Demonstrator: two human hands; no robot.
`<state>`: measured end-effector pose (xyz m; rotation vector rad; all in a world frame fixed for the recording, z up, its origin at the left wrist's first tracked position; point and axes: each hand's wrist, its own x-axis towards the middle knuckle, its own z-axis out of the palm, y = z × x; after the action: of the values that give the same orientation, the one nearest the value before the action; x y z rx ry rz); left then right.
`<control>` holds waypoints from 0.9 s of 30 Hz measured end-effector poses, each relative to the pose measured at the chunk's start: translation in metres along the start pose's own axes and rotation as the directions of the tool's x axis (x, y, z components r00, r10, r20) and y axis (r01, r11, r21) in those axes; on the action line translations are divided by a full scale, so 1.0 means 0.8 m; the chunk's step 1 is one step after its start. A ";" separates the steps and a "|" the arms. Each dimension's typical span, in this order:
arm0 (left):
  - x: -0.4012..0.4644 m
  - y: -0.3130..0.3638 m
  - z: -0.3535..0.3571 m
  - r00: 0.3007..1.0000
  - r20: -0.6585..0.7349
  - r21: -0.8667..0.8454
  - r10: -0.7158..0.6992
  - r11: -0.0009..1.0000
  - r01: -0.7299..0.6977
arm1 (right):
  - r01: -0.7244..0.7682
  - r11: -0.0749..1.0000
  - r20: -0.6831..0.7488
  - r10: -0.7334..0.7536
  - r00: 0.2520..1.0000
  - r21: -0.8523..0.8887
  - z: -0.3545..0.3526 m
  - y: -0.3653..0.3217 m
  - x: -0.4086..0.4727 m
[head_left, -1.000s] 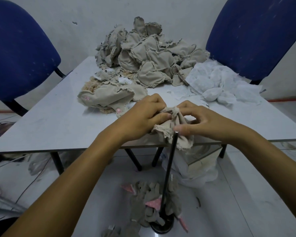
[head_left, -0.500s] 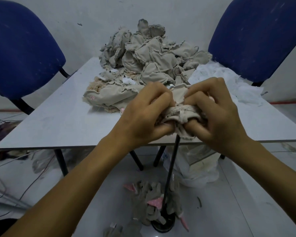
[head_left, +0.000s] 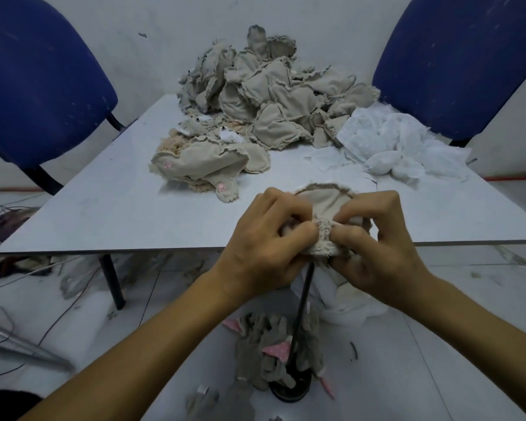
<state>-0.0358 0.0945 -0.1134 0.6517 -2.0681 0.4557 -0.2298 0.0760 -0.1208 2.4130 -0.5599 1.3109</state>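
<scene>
Closest, down on the floor, lies a small pile of gray-brown cloth bits (head_left: 264,338) with some pink in it. A round black base (head_left: 290,390) sits in that pile. A thin black rod (head_left: 305,296) stands up from the base and leans a little to the right. Its top goes up under the hands and is hidden there.

Above the rod, both hands hold one small beige cloth piece (head_left: 325,202). It is in the air, right at the near edge of the worktop (head_left: 119,217). The left hand (head_left: 261,247) has its fingers curled and pinches the left side of the cloth. The right hand (head_left: 380,256) has its fingers curled too and pinches the right side. The two thumbs almost meet at a bunched fold in the middle. The frayed round edge of the cloth sticks up behind the fingers.

Under the worktop, behind the rod, sits something white and crumpled (head_left: 346,302). Thin wires (head_left: 9,326) lie on the floor to the left.

Farther back on the worktop lie a few flat beige pieces (head_left: 207,165) with little pink spots. Behind them is a big heap of beige pieces (head_left: 274,95). Just right of the heap is a pile of white pieces (head_left: 401,144), touching it.

At the back, a blue chair (head_left: 40,86) stands on the left and another blue chair (head_left: 459,65) on the right.
</scene>
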 end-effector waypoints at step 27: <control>0.052 -0.026 -0.033 0.872 0.277 -0.552 -0.404 0.676 0.488 | -0.452 0.850 0.070 0.451 0.890 0.271 -0.019 0.003 0.055</control>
<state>-0.0253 0.0806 -0.0629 0.7645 -1.9179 -0.5493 -0.2199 0.0730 -0.0751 2.6077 -1.0630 1.6705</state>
